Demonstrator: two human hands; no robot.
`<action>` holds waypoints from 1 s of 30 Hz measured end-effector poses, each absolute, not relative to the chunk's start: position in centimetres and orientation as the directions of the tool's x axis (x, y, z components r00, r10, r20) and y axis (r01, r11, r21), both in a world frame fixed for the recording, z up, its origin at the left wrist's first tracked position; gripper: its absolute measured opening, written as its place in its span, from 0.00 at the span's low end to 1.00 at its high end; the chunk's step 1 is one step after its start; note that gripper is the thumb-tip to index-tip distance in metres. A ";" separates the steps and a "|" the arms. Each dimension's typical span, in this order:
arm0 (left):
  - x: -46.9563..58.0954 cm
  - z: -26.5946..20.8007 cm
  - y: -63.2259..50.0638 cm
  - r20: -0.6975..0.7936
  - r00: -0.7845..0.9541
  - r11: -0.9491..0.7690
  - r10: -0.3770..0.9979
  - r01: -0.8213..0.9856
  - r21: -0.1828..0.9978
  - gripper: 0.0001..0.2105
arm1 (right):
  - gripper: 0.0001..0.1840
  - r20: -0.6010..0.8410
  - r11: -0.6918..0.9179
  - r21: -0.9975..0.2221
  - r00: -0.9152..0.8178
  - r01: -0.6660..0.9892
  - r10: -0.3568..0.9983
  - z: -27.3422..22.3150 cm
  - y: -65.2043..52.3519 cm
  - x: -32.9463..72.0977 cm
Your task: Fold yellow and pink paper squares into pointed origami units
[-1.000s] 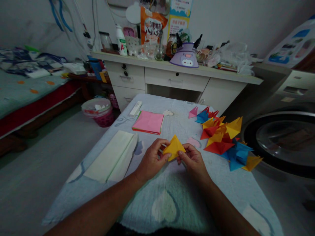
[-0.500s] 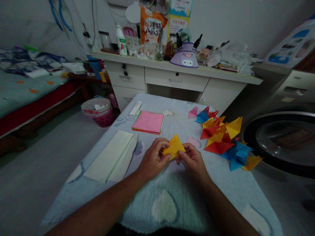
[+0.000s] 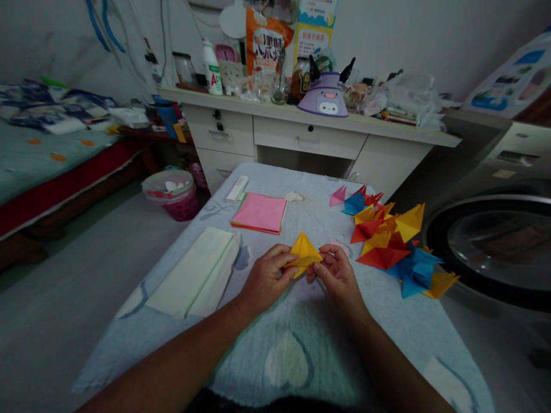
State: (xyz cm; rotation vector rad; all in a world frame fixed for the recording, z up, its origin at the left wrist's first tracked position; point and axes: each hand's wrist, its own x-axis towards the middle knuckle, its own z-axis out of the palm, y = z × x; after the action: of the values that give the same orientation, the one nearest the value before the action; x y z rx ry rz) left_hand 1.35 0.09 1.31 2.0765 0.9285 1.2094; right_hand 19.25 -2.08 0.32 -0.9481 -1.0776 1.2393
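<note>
A yellow folded origami paper is held up between both hands just above the cloth-covered table. Its upper part rises to a point, and a flap stands out across its lower half. My left hand pinches the left corner between thumb and fingers. On the other side, my right hand grips the right corner, thumb in front. Beyond the left hand lies a stack of square paper, pink sheet on top. Folded paper pieces in red, yellow, blue and pink are heaped to the right.
Left of the hands rests a pale, flat folded packet. A small white box sits at the table's far left. Behind stands a white desk crowded with jars and bags. A waste bin is on the floor, a washing machine at right.
The yellow paper's front has opened from a flat diamond into a raised point with a flap across it. Both hands keep their hold and have barely shifted.
</note>
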 end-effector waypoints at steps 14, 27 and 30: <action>1.1 1.5 0.2 0.528 0.223 -0.573 0.819 0.315 0.756 0.09 | 0.14 0.250 0.244 -0.968 0.146 0.057 0.957 0.0 -3.0 19.3; 0.9 1.5 0.0 0.620 0.257 -0.670 0.741 0.338 0.661 0.15 | 0.16 0.329 0.319 -0.935 0.042 0.155 0.943 0.9 -3.6 19.0; 0.9 1.3 0.0 0.608 0.241 -0.652 0.756 0.349 0.673 0.18 | 0.16 0.351 0.340 -0.925 0.033 0.171 0.936 1.1 -3.7 19.0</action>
State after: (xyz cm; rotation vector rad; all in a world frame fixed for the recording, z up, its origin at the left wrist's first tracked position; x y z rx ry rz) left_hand 0.89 -0.01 1.34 2.1207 1.0125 1.3876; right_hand 18.96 -3.70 1.13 -1.0842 -1.4260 0.8169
